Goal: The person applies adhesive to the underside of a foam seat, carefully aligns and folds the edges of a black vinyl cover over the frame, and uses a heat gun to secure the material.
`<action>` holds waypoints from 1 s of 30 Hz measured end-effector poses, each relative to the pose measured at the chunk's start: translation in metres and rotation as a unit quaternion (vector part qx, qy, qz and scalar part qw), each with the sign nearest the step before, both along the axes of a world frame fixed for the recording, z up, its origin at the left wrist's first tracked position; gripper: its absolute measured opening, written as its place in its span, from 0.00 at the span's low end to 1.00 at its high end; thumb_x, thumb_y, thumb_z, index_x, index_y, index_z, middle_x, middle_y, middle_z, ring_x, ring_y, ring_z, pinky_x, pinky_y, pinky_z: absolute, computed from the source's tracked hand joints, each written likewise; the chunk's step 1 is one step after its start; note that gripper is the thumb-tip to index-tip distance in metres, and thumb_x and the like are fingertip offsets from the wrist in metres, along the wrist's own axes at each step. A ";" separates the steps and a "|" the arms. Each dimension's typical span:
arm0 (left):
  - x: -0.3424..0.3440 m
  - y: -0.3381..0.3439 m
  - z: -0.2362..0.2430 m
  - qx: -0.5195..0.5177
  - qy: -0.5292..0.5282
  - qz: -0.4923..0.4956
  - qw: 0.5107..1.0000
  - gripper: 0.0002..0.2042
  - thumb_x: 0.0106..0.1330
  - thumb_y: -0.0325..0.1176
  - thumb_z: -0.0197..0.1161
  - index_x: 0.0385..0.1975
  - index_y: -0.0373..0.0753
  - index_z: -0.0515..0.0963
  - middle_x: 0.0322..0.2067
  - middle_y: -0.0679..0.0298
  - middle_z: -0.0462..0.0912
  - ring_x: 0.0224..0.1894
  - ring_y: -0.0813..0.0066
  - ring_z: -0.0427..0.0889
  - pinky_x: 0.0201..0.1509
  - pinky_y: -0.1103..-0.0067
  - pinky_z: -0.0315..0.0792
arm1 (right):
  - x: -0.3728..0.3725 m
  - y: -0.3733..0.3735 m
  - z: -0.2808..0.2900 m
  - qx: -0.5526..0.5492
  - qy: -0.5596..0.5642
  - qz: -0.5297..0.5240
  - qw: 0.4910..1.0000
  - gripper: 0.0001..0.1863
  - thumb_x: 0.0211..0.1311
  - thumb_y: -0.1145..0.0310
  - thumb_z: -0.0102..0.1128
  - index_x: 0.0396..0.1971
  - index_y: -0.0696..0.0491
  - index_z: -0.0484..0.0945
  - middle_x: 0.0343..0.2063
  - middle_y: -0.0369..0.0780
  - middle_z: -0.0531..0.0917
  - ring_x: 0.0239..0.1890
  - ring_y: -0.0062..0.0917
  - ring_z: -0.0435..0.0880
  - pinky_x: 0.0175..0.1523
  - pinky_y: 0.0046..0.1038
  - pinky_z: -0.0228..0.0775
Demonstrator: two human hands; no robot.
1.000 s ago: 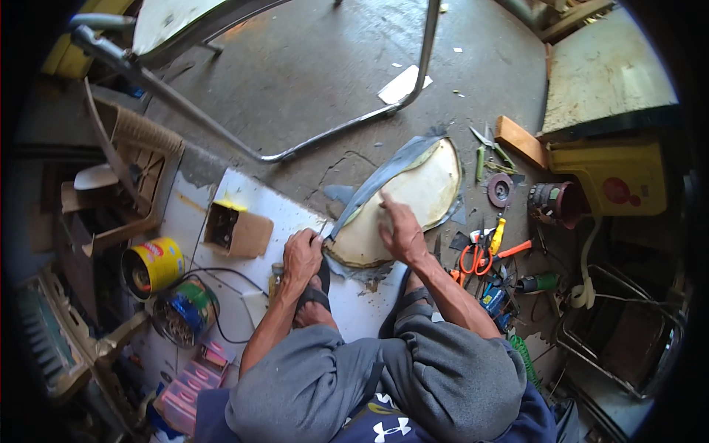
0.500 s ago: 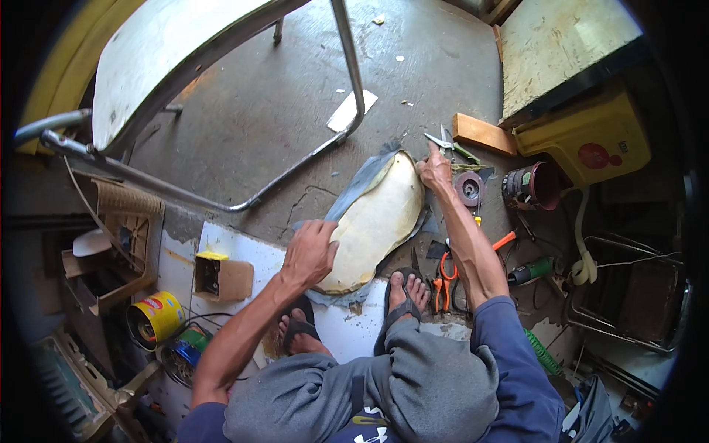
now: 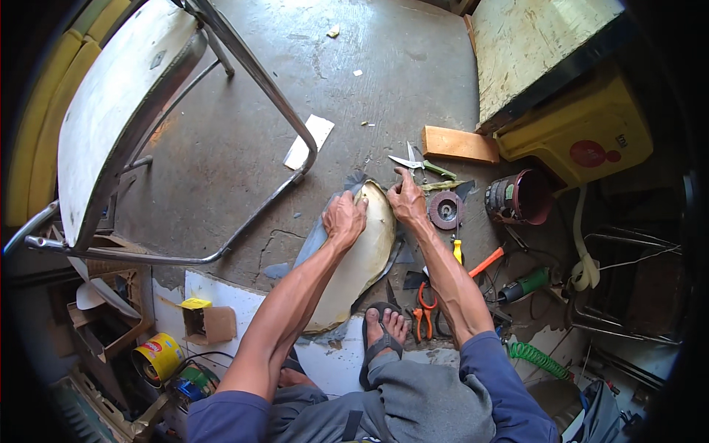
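On the floor in front of me lies a long, rounded cream-coloured pad (image 3: 375,221), with grey fabric (image 3: 313,240) showing loose along its left side and far tip. My left hand (image 3: 345,219) rests at the pad's far left edge, its fingers bent around the rim where fabric and pad meet. Opposite it, my right hand (image 3: 406,198) is at the far right edge. Its fingers are curled and the index finger pokes out, but what they grip is too small to tell. Just beyond the right hand lie green-handled snips (image 3: 425,164).
A metal-framed chair (image 3: 251,74) stands at the left. Right of the pad are a wooden block (image 3: 461,144), a flap disc (image 3: 445,210), a yellow-handled screwdriver (image 3: 458,251), orange-handled pliers (image 3: 422,317), a dark red can (image 3: 526,196) and a green power tool (image 3: 526,285).
My left hand has moved from the pad's near left side up to its far edge. The right hand has drawn in toward the left, close to the far tip. The view has shifted.
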State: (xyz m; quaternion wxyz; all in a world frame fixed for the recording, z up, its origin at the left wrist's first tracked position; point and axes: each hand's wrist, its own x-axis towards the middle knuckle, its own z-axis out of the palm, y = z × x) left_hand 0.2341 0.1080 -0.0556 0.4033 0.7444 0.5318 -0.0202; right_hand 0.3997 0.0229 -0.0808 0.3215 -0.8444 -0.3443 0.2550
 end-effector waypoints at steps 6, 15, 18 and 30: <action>-0.003 0.003 0.004 -0.082 0.002 0.039 0.996 0.24 0.64 0.54 0.63 0.47 0.38 0.84 0.46 0.46 0.87 0.53 0.43 0.84 0.57 0.54 0.74 | 0.005 -0.008 -0.003 0.016 0.028 0.042 0.999 0.32 0.61 0.66 0.62 0.66 0.54 0.70 0.35 0.45 0.89 0.39 0.36 0.90 0.48 0.37 0.81; -0.006 -0.006 0.023 -0.082 0.012 0.048 0.995 0.26 0.64 0.59 0.62 0.42 0.38 0.85 0.41 0.44 0.88 0.48 0.41 0.86 0.52 0.56 0.76 | 0.028 -0.002 0.007 -0.024 0.333 0.034 0.942 0.43 0.62 0.64 0.72 0.75 0.54 0.62 0.40 0.39 0.90 0.40 0.25 0.85 0.45 0.31 0.77; -0.007 -0.008 0.027 -0.081 -0.003 0.043 0.996 0.28 0.64 0.61 0.61 0.44 0.39 0.86 0.40 0.44 0.88 0.47 0.42 0.86 0.53 0.57 0.76 | 0.031 -0.007 0.007 -0.011 0.384 -0.009 0.923 0.45 0.62 0.68 0.74 0.76 0.54 0.61 0.39 0.38 0.89 0.40 0.23 0.84 0.44 0.28 0.75; -0.005 -0.017 0.037 -0.092 0.048 -0.013 0.995 0.29 0.65 0.62 0.60 0.50 0.43 0.88 0.42 0.48 0.90 0.50 0.45 0.87 0.57 0.58 0.75 | 0.015 -0.026 0.006 0.055 0.282 -0.058 0.956 0.41 0.61 0.74 0.68 0.75 0.56 0.63 0.34 0.36 0.90 0.38 0.16 0.83 0.48 0.22 0.75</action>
